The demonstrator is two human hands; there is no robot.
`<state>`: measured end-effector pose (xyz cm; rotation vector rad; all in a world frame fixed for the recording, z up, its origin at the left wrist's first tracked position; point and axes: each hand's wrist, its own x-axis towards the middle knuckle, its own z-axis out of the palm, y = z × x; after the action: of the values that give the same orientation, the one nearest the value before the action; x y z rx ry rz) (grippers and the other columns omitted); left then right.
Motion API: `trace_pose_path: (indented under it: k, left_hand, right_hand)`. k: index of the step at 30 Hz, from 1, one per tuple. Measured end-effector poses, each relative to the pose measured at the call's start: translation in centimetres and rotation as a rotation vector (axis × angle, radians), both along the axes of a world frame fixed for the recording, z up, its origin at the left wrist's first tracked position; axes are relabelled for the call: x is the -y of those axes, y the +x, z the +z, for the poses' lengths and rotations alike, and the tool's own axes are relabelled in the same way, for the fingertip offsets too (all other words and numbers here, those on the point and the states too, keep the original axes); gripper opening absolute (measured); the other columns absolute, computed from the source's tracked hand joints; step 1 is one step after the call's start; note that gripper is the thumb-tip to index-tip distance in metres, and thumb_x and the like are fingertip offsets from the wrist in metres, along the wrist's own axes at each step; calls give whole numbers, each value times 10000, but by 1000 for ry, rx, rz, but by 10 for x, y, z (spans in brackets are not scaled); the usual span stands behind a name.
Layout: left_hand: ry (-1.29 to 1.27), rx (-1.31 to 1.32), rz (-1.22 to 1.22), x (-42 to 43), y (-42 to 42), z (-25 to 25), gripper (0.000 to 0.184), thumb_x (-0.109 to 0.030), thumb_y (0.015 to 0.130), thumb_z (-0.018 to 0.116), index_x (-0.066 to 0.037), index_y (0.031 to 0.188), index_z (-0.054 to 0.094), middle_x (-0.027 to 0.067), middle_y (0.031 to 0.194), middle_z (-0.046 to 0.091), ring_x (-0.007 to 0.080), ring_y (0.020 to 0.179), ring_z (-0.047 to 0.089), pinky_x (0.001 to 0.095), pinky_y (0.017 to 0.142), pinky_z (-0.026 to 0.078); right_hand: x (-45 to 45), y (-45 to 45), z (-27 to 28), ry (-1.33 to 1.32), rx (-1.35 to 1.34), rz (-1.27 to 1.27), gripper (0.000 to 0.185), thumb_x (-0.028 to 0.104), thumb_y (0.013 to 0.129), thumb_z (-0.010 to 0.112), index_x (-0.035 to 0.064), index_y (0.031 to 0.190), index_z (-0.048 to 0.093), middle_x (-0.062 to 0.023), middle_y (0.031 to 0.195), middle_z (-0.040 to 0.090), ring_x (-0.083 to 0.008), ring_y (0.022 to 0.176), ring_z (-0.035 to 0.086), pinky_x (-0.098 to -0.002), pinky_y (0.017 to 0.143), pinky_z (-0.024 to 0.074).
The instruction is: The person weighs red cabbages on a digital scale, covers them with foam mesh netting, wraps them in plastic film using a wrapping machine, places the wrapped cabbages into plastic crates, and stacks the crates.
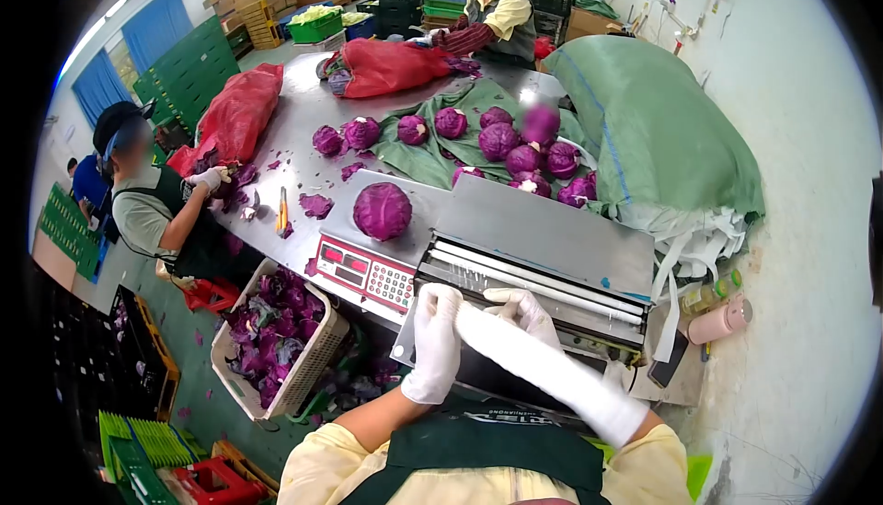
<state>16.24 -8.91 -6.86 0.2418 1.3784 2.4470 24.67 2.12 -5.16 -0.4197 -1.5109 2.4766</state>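
My left hand (434, 344), in a white glove, is closed at the near end of a long white strip-like piece (538, 358); its exact kind is unclear. This piece runs down to the right across my right forearm. Behind it, my gloved right hand (526, 310) has its fingers curled, and what they grip is partly hidden. Both hands are over the front of a metal wrapping machine (543, 270) with white rollers. Left of them stands a digital scale (366, 273) with lit red displays. A trimmed red cabbage (383, 211) rests on its plate.
Several red cabbages (498, 141) lie on a green cloth behind the machine. A big green sack (662, 119) stands right. A crate of purple leaves (276, 339) is below left. A knife (282, 211), pink bottle (720, 321) and phone (668, 360) lie around. Co-workers stand left and across.
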Motion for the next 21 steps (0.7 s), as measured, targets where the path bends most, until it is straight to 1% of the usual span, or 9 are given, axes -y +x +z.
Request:
trace_pose_path:
  k: [4, 6, 7, 11, 12, 14, 18, 20, 21]
  left_hand:
    - [27, 443, -663, 19, -20, 31, 273, -260, 946, 558, -49, 1118, 566, 48, 985, 640, 108, 807, 611, 237, 700, 496]
    - [45, 406, -871, 50, -13, 27, 409, -246, 905, 633, -2, 1222, 546, 54, 1018, 648, 117, 815, 620, 228, 702, 513]
    - [-166, 359, -933, 63, -30, 4, 408, -208, 853, 695, 10, 1180, 582, 48, 973, 666, 92, 758, 610, 193, 626, 483]
    - [-306, 106, -99, 87, -112, 0, 282, -43, 846, 618, 17, 1121, 603, 47, 906, 639, 79, 675, 582, 196, 574, 468]
    - [-297, -9, 125, 90, -140, -14, 244, -23, 851, 602, 27, 1090, 603, 80, 948, 645, 95, 701, 602, 200, 580, 476]
    - [-388, -24, 330, 88, -190, -30, 308, 21, 836, 578, 44, 1142, 555, 133, 972, 647, 144, 757, 642, 229, 644, 528]
    - [-120, 323, 409, 74, -279, -81, 269, -117, 935, 526, 71, 1128, 535, 132, 930, 642, 194, 744, 661, 273, 624, 554]
    - [-29, 639, 179, 71, -302, -108, 304, -234, 949, 526, 35, 1085, 565, 94, 951, 651, 169, 658, 643, 285, 501, 518]
    - [-50, 648, 110, 68, -297, -110, 330, -322, 954, 495, -26, 1070, 583, 53, 903, 650, 145, 565, 580, 285, 418, 438]
  right_hand:
    - [-19, -23, 3, -121, -70, -3, 167, 25, 953, 463, 43, 1104, 534, -4, 718, 528, -76, 636, 533, -205, 607, 469]
    - [-26, -37, 21, -241, 74, -52, 140, 24, 953, 457, 41, 1064, 540, 6, 731, 521, -72, 616, 522, -203, 574, 468]
    - [-26, -47, 23, -189, 133, -13, 154, 19, 955, 439, 38, 1059, 552, 14, 760, 526, -71, 618, 522, -208, 566, 476]
    - [-7, -95, 17, 730, 471, 468, 265, 161, 911, 593, 18, 1134, 602, -20, 885, 612, -78, 786, 566, -237, 715, 465]
    - [-12, -117, -13, 512, 242, 566, 280, 211, 899, 611, 19, 1102, 637, -25, 892, 648, -78, 789, 577, -240, 698, 464]
    - [-8, -175, 8, 1089, 460, 516, 272, 223, 903, 608, -3, 1046, 655, -17, 858, 669, -83, 755, 590, -250, 688, 472]
    - [-8, -301, -8, 412, 175, 73, 234, 186, 933, 543, 12, 873, 687, -2, 793, 659, -74, 632, 556, -257, 578, 440]
    - [-17, -356, -42, 360, 172, -102, 263, 232, 920, 557, 23, 842, 697, -7, 765, 643, -55, 606, 519, -258, 537, 408]
    - [-32, -376, -56, 675, 333, -82, 271, 244, 926, 544, 26, 900, 701, -60, 781, 682, -151, 680, 628, -293, 632, 493]
